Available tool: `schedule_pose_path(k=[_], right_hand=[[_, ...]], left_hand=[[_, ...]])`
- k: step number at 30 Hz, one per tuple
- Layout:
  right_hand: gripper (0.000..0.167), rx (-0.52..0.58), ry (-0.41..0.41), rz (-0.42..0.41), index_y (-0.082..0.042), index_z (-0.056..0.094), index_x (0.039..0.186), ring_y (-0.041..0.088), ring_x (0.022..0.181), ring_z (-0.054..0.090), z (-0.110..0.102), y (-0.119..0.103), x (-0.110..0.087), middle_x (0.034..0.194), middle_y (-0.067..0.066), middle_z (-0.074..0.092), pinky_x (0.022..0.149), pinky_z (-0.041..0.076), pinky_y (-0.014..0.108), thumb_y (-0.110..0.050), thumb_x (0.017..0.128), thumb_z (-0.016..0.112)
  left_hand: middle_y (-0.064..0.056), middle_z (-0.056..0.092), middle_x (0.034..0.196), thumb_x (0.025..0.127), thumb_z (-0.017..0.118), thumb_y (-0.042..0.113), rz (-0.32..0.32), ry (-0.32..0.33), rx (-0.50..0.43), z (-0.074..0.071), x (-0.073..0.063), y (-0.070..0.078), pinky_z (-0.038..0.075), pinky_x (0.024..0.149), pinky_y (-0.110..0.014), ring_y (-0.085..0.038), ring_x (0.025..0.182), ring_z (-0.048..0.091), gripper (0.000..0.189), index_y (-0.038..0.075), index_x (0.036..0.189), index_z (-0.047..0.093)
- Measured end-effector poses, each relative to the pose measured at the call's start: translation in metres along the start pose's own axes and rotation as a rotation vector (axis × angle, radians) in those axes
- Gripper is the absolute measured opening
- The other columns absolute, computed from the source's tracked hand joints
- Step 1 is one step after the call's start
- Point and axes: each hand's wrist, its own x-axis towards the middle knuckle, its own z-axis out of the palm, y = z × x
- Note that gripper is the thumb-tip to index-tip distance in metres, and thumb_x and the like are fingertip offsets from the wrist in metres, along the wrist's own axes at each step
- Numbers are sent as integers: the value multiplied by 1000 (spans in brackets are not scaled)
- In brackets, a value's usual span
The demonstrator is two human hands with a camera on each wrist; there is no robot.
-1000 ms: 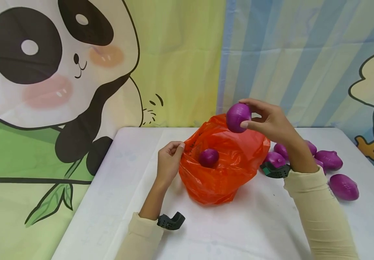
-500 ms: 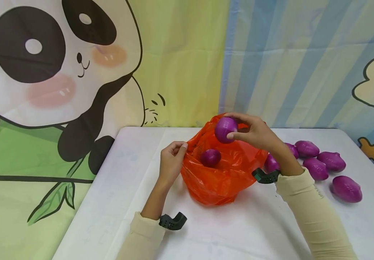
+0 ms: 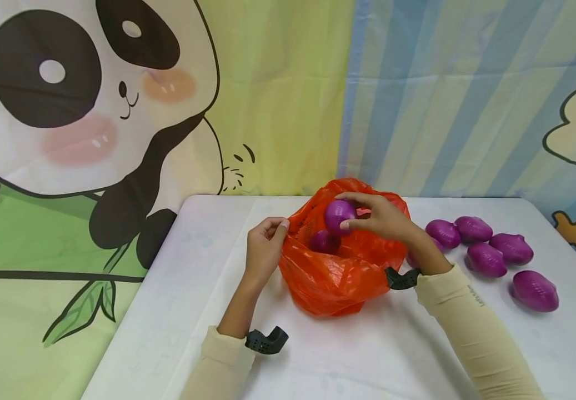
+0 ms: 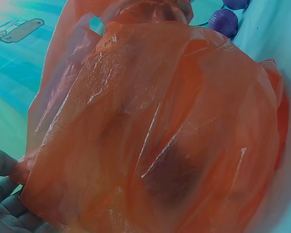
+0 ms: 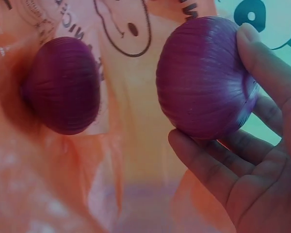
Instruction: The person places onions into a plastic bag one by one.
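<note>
An orange-red plastic bag stands with its mouth spread on the white table. My left hand pinches the left edge of its rim between thumb and fingers. At the bag's mouth my right hand grips a purple onion by its side, thumb opposite the fingers. A second onion lies inside the bag, left of the held one in the right wrist view. In the left wrist view the bag's wall fills most of the frame, and fingers hold its edge.
Several more purple onions lie on the table to the right of the bag, one partly behind the right wrist. A cloth backdrop with a printed panda hangs behind the table.
My right hand has lowered the onion leftward and down, from above the bag into its mouth. The left hand keeps its pinch on the rim.
</note>
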Motion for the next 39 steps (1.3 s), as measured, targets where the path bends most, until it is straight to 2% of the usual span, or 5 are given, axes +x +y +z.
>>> schedule_pose_path(k=[8,15,28,35,39], right_hand=[[55,-50,-41,31,-12,57,134,31,110,58,12,9,-2,122,11,59,87,51,47,-18,84,78],[56,-19,-95,51,-6,56,134,32,112,57,22,16,-1,125,13,59,89,50,47,-16,83,78],[63,-27,-114,74,-9,48,143,36,116,55,21,17,-8,140,15,48,90,50,49,-17,87,75],[60,-25,-104,65,-12,51,141,34,116,55,21,22,-9,140,12,49,88,51,47,-17,87,74],[65,3,-116,51,-13,47,144,35,122,51,21,22,-10,142,11,49,92,48,48,-18,86,75]], left_hand=[[-10,67,87,97,61,19,-15,-9,4,1,-1,-1,54,70,-27,-21,78,61,19,3,102,71],[-11,67,88,97,61,19,0,-12,15,1,-1,-3,53,70,-25,-21,78,61,20,3,102,71],[-9,67,87,97,61,18,-1,-11,11,2,0,-3,53,70,-26,-20,78,60,19,3,102,71],[-17,67,88,97,58,9,-32,-25,22,0,-13,33,51,69,-23,-17,76,59,19,-5,103,69],[-16,67,89,97,57,9,-17,-24,25,-1,-13,33,51,68,-23,-16,76,59,19,-5,104,68]])
